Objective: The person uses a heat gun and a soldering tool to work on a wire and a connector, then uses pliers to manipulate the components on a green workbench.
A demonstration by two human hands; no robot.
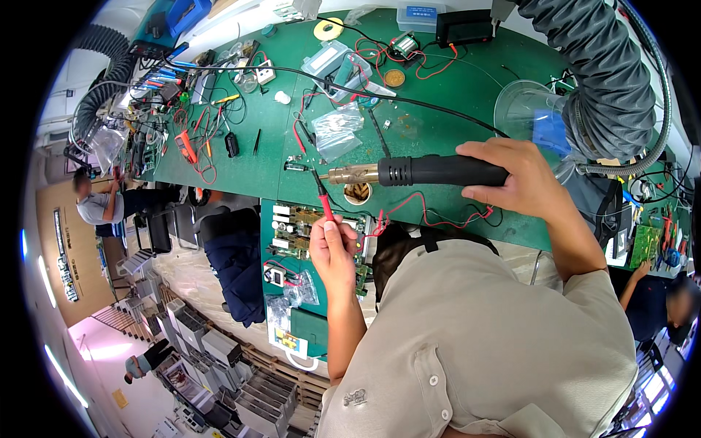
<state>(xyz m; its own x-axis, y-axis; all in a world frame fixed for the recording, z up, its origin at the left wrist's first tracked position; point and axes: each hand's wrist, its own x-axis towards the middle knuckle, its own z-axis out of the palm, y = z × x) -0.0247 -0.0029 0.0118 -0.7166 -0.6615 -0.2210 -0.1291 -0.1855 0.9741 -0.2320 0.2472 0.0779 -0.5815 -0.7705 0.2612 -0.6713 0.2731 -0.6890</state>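
My right hand (522, 179) is wrapped round the black handle of a hot-air gun (445, 171). Its metal nozzle (354, 174) points left, and a black cable runs from the handle's rear. My left hand (334, 255) is closed on a red test probe (325, 203) with a black front part. The probe points up and away from me, its tip close to the nozzle's end; whether they touch I cannot tell. Just below the nozzle stands a small round tub (358, 193) with brownish contents. A small cylindrical part (295, 166) lies left of the probe tip.
A clear plastic bag (337, 131) lies beyond the nozzle on the green bench (241, 164). Tangled leads and tools fill the far left. Circuit boards (292, 230) lie beside my left hand. At right hangs a grey fume duct (602, 73). A co-worker (653, 310) works at right.
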